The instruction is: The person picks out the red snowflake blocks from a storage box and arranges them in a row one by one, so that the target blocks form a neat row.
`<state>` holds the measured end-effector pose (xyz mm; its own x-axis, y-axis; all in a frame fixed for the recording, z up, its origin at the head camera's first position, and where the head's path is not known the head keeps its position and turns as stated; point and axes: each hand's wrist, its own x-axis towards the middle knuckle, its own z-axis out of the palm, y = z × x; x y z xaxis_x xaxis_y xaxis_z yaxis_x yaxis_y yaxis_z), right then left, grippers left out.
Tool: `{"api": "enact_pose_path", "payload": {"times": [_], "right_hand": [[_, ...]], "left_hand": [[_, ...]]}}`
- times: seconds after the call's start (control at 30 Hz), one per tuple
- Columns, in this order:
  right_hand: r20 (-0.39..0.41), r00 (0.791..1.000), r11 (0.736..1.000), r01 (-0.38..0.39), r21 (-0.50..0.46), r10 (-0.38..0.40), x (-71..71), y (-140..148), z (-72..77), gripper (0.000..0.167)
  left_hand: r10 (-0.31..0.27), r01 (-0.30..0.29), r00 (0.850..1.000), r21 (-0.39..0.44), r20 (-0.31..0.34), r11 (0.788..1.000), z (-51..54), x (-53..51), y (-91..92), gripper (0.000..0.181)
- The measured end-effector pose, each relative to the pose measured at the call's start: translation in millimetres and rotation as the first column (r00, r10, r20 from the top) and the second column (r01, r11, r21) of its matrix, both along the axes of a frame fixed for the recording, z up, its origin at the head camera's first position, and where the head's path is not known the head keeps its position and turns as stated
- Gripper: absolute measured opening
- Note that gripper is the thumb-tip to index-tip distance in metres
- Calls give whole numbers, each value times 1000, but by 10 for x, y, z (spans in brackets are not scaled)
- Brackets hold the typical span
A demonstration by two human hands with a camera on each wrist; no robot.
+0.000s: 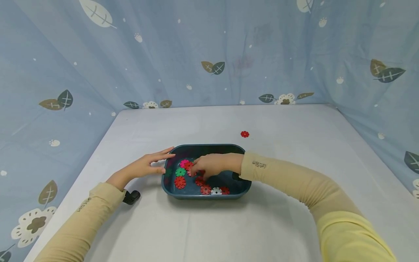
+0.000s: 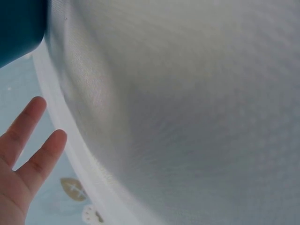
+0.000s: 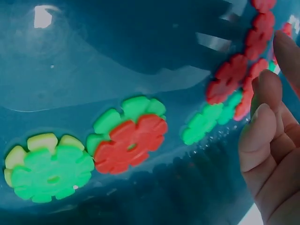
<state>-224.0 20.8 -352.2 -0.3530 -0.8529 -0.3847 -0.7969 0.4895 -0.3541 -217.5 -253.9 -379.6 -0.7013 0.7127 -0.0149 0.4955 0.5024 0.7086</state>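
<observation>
A dark teal plastic bin [image 1: 209, 197] stands on the white-covered table with flower-shaped plastic discs inside. My left hand [image 1: 145, 165] is at the bin's left rim, thumb and fingers spread and touching its edge. Reaching into the bin, my right hand [image 1: 211, 165] points its fingers down at the discs on the left side. Around it lie a green disc [image 1: 180, 172], a pink disc [image 1: 184, 163], a white disc [image 1: 216, 191] and several red discs [image 1: 179, 182]. In the right wrist view, the fingers [image 3: 260, 133] bend loosely beside the discs, and no held disc is visible.
One red disc [image 1: 244, 134] lies on the table [image 1: 294, 145] behind the bin. A small black object [image 1: 132, 197] is by the left wrist. Blue leaf-patterned cloth [image 1: 183, 43] hangs behind and along the sides.
</observation>
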Motion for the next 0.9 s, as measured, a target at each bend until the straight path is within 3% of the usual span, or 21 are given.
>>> {"api": "enact_pose_path", "payload": {"times": [0.37,0.7,0.9], "right_hand": [[-42,996,996,-81,34,82,-42,-26,-93,36],[-67,996,995,-58,77,63,-47,-18,-118,29],[2,1000,999,-14,49,14,-61,-13,-138,25]], "left_hand": [[-2,2,1000,-1,-1,1000,2,2,-8,54],[3,-3,1000,-11,-11,1000,0,2,0,55],[14,-14,1000,-12,-10,1000,-12,1,5,55]]}}
